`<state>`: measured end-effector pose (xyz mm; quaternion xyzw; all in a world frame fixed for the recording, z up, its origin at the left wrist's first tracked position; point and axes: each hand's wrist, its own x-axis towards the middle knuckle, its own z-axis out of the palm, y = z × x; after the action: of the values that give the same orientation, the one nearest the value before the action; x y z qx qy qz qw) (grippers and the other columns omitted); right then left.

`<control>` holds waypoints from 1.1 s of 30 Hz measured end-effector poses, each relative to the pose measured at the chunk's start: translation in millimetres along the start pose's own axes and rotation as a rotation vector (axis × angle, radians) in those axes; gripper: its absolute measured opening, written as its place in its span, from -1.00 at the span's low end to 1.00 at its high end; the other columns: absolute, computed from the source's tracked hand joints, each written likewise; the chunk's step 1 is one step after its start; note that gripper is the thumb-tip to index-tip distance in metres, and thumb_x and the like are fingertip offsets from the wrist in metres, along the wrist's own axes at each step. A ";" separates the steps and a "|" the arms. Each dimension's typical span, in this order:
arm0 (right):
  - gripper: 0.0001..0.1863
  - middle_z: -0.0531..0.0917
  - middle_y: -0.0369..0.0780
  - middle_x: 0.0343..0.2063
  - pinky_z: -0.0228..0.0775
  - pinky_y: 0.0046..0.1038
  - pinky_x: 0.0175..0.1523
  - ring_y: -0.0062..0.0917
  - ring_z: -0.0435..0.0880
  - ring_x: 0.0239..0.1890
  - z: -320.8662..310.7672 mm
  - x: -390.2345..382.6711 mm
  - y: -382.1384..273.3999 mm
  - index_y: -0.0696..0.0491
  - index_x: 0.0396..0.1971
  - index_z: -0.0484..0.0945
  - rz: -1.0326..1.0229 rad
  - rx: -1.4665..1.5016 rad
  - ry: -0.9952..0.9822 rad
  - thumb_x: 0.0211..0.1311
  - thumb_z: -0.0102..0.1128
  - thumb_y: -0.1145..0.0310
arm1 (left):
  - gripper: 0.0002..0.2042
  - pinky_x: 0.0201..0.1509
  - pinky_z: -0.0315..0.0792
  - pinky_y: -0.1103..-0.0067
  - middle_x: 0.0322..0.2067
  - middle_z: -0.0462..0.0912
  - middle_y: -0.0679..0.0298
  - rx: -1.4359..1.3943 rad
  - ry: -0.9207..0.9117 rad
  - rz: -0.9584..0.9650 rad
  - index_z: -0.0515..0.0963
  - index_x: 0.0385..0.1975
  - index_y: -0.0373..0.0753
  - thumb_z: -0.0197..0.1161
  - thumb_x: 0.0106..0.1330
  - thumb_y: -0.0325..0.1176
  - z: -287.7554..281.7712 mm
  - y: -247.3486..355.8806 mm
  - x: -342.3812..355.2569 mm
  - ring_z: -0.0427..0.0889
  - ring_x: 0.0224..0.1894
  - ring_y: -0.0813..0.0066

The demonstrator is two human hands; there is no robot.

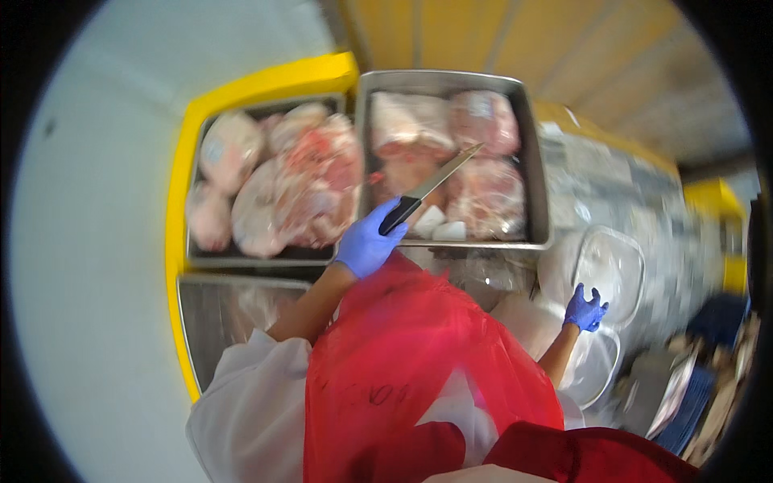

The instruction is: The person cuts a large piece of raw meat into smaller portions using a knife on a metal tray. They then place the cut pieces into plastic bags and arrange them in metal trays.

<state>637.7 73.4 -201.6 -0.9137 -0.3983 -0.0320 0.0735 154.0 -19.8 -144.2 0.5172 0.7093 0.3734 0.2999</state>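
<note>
– Looking at the left hand. Doing what with it?

– Holding a knife by its black handle, with blue-gloved fingers clamped tight around it. Pointing the blade up and to the right, at a slant, over the big metal tray. Reaching with the tip toward that tray's far right corner.

– Touching any meat with it?

– Can't tell (too much blur just there).

– And putting the hand itself where?

– Right by the near left corner of that tray, even covering it up.

– Seeing what inside?

– Plenty of pink meat packs, in two rows, from the far edge down to the near edge. Also two white lumps by the near edge, a bit left of the middle.

– And in the other metal tray, next door on the left?

– Packed with big meat pieces: red and pink toward the right edge, round and pale toward the left edge. Tucked inside a bright yellow rim, too.

– Now for the right hand. Gripping something?

– Not from the look of it. Hanging over see-through tubs, by the near left corner of the farther one, with blue-gloved fingers bent and apart. Resting on the plastic or just above? Can't tell.
</note>
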 end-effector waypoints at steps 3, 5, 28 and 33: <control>-0.42 0.26 0.10 0.32 -0.06 0.04 0.32 -0.20 0.23 0.39 12.3 -7.0 -86.7 -0.14 0.02 0.63 -0.359 0.072 -0.049 0.03 0.29 -0.16 | -0.53 0.07 0.49 0.40 -0.07 0.64 -0.02 0.038 0.182 -0.122 0.44 0.20 -0.13 0.26 0.30 -0.21 -51.7 -12.1 -39.9 0.65 -0.02 0.17; -0.40 0.30 0.07 0.30 -0.04 -0.04 0.35 -0.19 0.24 0.38 14.8 -23.9 -148.8 -0.16 0.00 0.63 -0.531 0.114 -0.022 -0.01 0.32 -0.18 | -0.51 0.07 0.49 0.35 -0.08 0.64 -0.05 0.085 0.326 -0.201 0.44 0.21 -0.07 0.28 0.26 -0.17 -90.4 -26.9 -69.1 0.65 -0.03 0.09; -0.46 0.34 0.02 0.27 0.03 -0.14 0.33 -0.15 0.33 0.28 -12.1 -210.8 -334.6 -0.12 -0.08 0.66 -0.962 0.045 -0.169 -0.07 0.42 -0.07 | -0.62 0.06 0.47 0.26 -0.07 0.64 0.03 0.969 0.201 -0.606 0.58 0.05 -0.13 0.08 0.35 -0.09 -454.7 -167.9 -13.2 0.60 -0.02 -0.01; -0.47 0.32 0.01 0.27 -0.11 -0.13 0.38 -0.18 0.28 0.31 -19.6 -196.7 -302.0 -0.12 -0.07 0.66 -0.745 0.083 -0.244 -0.02 0.39 -0.09 | -0.63 0.10 0.46 0.23 -0.01 0.62 0.09 1.115 -0.021 -0.609 0.58 0.00 -0.11 0.08 0.34 -0.04 -432.4 -277.2 68.1 0.58 0.03 0.01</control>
<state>282.5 130.9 -172.4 -0.6999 -0.7094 0.0686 0.0461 -357.7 -101.2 -145.7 0.3743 0.9096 -0.1592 0.0850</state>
